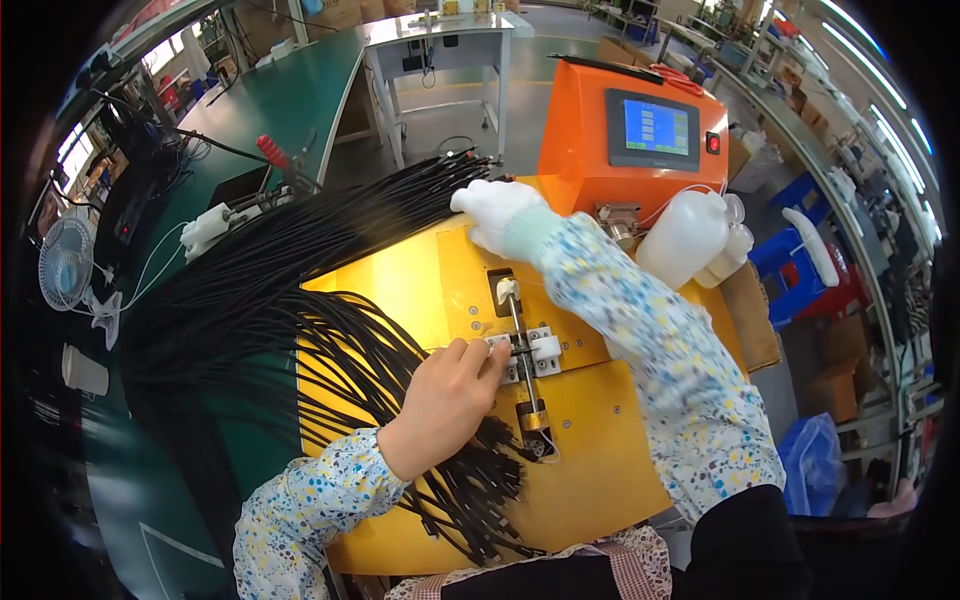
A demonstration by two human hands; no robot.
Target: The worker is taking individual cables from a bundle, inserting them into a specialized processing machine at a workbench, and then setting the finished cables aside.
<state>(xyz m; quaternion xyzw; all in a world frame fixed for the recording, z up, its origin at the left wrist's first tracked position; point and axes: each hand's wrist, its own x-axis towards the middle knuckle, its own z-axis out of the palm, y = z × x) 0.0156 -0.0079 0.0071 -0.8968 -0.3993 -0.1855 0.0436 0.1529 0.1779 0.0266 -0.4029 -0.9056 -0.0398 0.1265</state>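
My left hand [446, 408], bare, is closed with thumb and forefinger pinched at a small clamp fixture [541, 352] of metal and white blocks. A thin black cable end [519, 350] shows at its fingertips, lying across a metal rod [532, 391]. My right hand [498, 214], in a white glove, reaches to the far side, its fingers curled beside the tips of a long bundle of black cables [330, 228]. Whatever those fingers hold is hidden. More black cables [480, 505] fan out under my left wrist, over the yellow machine plate [600, 440].
An orange machine housing [570, 120] with a lit screen [655, 130] stands at the far right. White plastic bottles [684, 240] are in front of it. To the left lies a green bench [270, 105] with a small fan [68, 262] and a white cup [85, 370].
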